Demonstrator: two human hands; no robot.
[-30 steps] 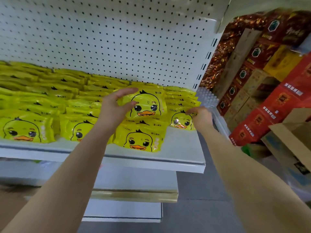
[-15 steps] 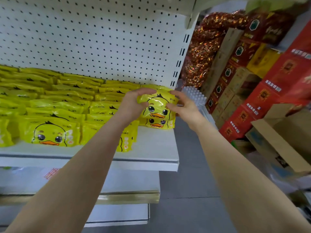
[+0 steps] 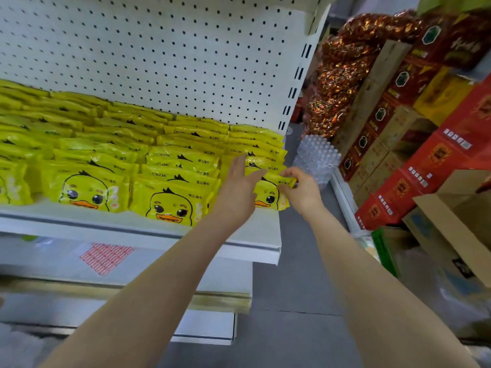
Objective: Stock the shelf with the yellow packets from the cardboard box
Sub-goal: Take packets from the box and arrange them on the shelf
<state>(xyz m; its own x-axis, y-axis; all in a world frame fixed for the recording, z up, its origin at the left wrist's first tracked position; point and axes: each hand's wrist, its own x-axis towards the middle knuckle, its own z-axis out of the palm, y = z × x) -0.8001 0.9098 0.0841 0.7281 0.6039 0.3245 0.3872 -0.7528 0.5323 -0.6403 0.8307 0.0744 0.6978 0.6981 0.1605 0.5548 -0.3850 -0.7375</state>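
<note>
Rows of yellow duck-face packets [image 3: 170, 200] fill the white shelf [image 3: 138, 229] in overlapping stacks. The rightmost stack ends with a front yellow packet [image 3: 268, 193] standing at the shelf's right end. My left hand [image 3: 239, 187] lies flat against that packet's left side, fingers stretched and apart. My right hand [image 3: 301, 187] pinches the packet's upper right corner between thumb and fingers. The cardboard box [image 3: 457, 224] stands open at the right edge; its inside is hidden.
A white pegboard [image 3: 159, 57] backs the shelf. Lower shelves [image 3: 159, 277] jut out underneath. Right of the aisle stand stacked red cartons [image 3: 425, 160], brown boxes, foil-wrapped sweets [image 3: 342, 75] and a shrink-wrapped pack of bottles [image 3: 316, 160]. Grey floor [image 3: 300, 288] lies between.
The packet that both hands held up has been set down at the front of the rightmost stack. My left hand has opened flat against it; my right hand still pinches its corner.
</note>
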